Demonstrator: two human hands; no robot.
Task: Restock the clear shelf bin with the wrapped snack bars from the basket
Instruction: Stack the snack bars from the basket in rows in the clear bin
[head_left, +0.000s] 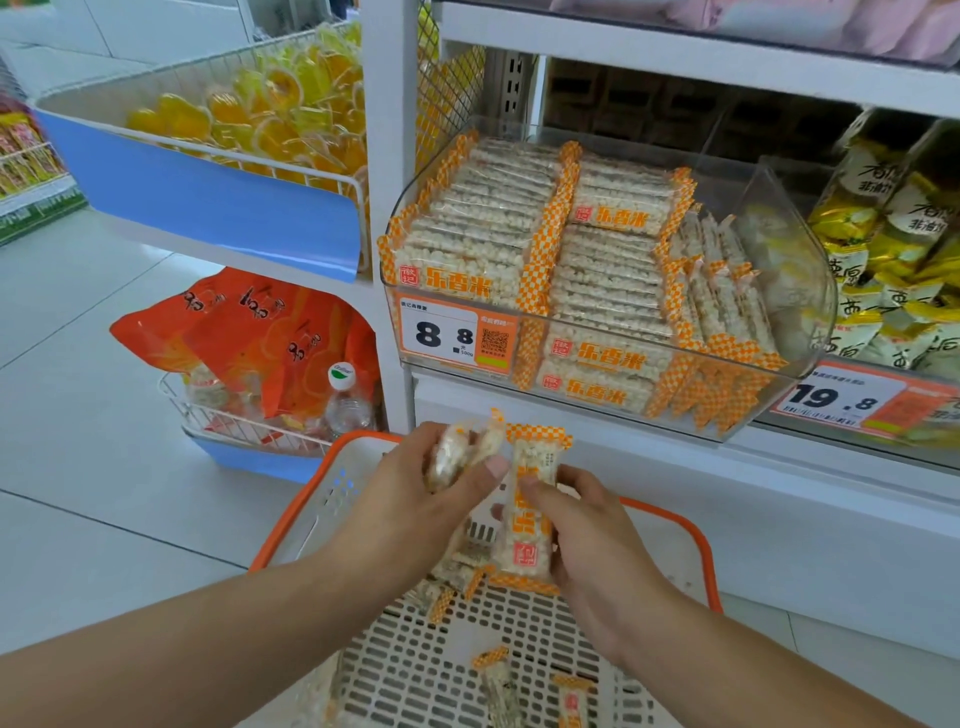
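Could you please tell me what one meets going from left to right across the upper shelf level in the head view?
Wire bin of yellow-orange candies → white shelf upright → clear shelf bin of wrapped snack bars → yellow-green snack packets.

bin (810, 291): clear glossy plastic | snack bars (527, 519): shiny transparent film wrappers, grainy puffed filling | basket (467, 654): matt perforated white plastic, orange rim | wire rack (249, 426): white-coated metal

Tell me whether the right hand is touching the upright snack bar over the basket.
Touching. The head view shows the right hand curled round the upright snack bar, thumb pressed on its wrapper.
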